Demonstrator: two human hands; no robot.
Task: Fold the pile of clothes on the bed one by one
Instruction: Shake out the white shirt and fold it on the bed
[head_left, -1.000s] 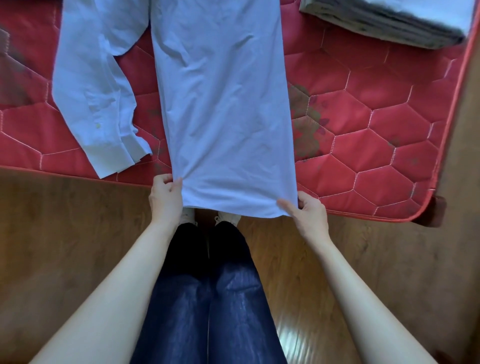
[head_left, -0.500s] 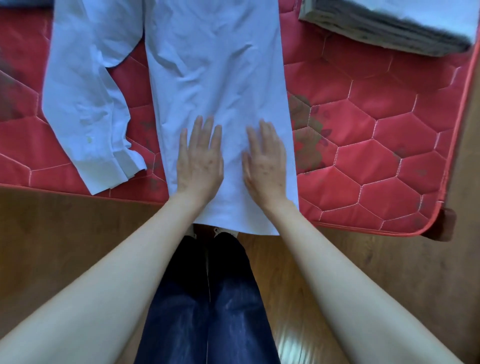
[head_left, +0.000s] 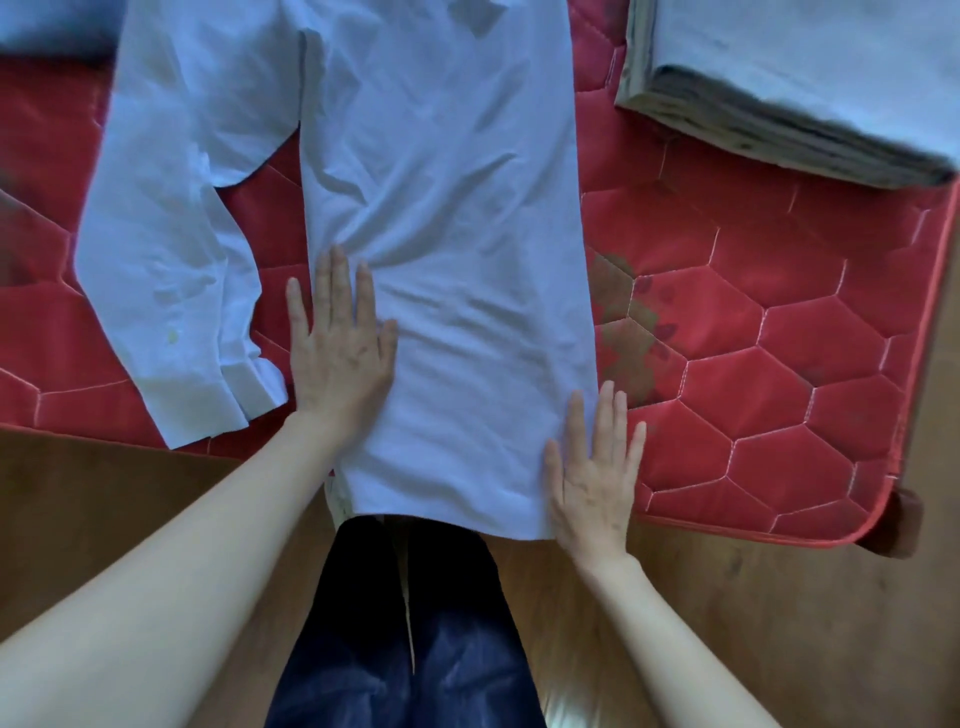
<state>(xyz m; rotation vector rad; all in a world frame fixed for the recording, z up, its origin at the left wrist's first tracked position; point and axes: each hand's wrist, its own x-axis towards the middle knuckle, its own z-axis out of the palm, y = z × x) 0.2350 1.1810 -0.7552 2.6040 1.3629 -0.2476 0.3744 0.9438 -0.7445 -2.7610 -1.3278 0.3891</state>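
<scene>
Lying flat with straight fingers, the right hand (head_left: 592, 483) is being pressed on the near right corner of the pale blue shirt (head_left: 447, 249), partly on the red mattress (head_left: 779, 353). The left hand (head_left: 337, 343) is being held flat on the shirt's left edge; neither grip is closed on cloth. One sleeve (head_left: 171, 291) is being left spread leftward. Farther right, what seems a folded stack (head_left: 789, 83) is lying.

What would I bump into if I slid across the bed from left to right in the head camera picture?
Loose pale blue shirt sleeve → left hand pressing flat → long pale blue shirt body → right hand at its edge → bare red quilted mattress → stack of folded grey cloth.
</scene>
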